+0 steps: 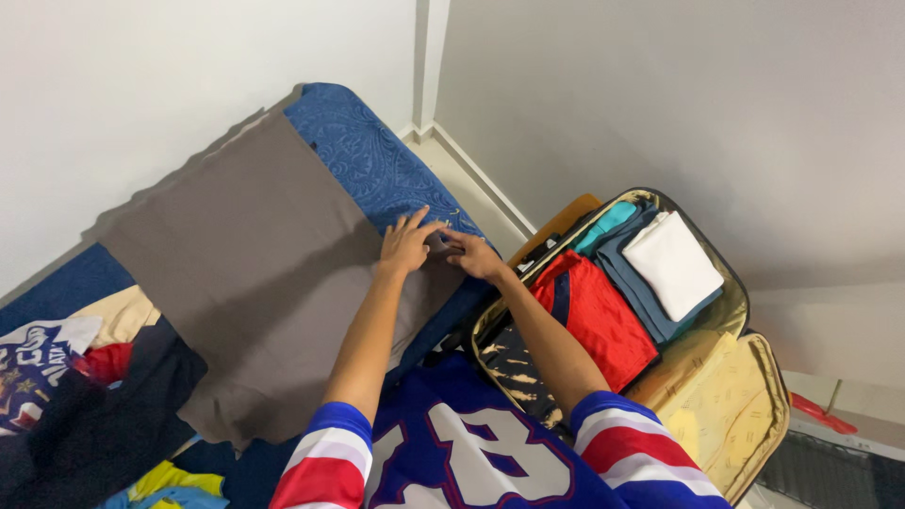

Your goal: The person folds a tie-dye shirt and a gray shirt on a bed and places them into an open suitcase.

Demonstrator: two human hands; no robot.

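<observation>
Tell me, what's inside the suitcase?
The suitcase holds folded clothes: a white piece on blue ones, a red one, a teal one. Anything beneath them is covered.

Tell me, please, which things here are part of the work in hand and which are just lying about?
In hand: left hand and right hand on the grey cloth.

Lying about: open suitcase, red garment, white folded cloth, clothes pile, blue bedspread.

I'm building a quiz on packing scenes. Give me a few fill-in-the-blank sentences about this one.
1. Both hands, left hand and right hand, rest on a ____ cloth.
2. The cloth lies on a ____ bedcover.
3. The open suitcase holds a folded ____ garment beside a white one.

Missing words: grey; blue; red
</observation>
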